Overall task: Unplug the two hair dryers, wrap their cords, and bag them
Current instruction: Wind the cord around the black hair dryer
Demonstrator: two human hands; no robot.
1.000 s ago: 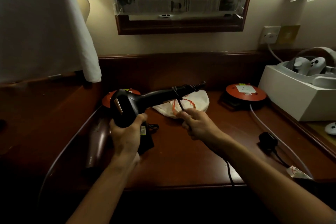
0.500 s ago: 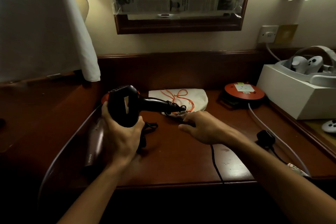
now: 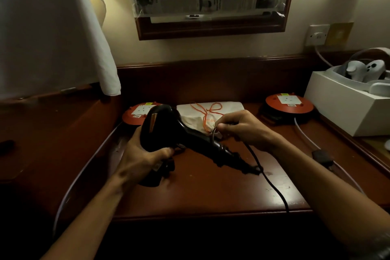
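The black hair dryer (image 3: pixel 168 131) has swung so its handle points down toward the desk (image 3: pixel 211 192). The left hand (image 3: pixel 143 154) is wrapped around its body; the right hand (image 3: pixel 240 126) pinches the black cord (image 3: pixel 261 173) at the handle. Behind lies a white drawstring bag (image 3: pixel 228 110).

**Open room at the front, crowded at the back**

Bare desk top (image 3: pixel 211 192) in front, crossed only by a black cord (image 3: pixel 272 186) trailing over the near edge. Blocked behind by a white drawstring bag (image 3: pixel 211 112), flanked by two orange cable reels (image 3: pixel 137 112) (image 3: pixel 289 105). Hemmed on the right by a white box (image 3: pixel 341 107), a black plug (image 3: pixel 321 156) near it. Closed off on the left by a raised wooden ledge (image 3: pixel 52 133).
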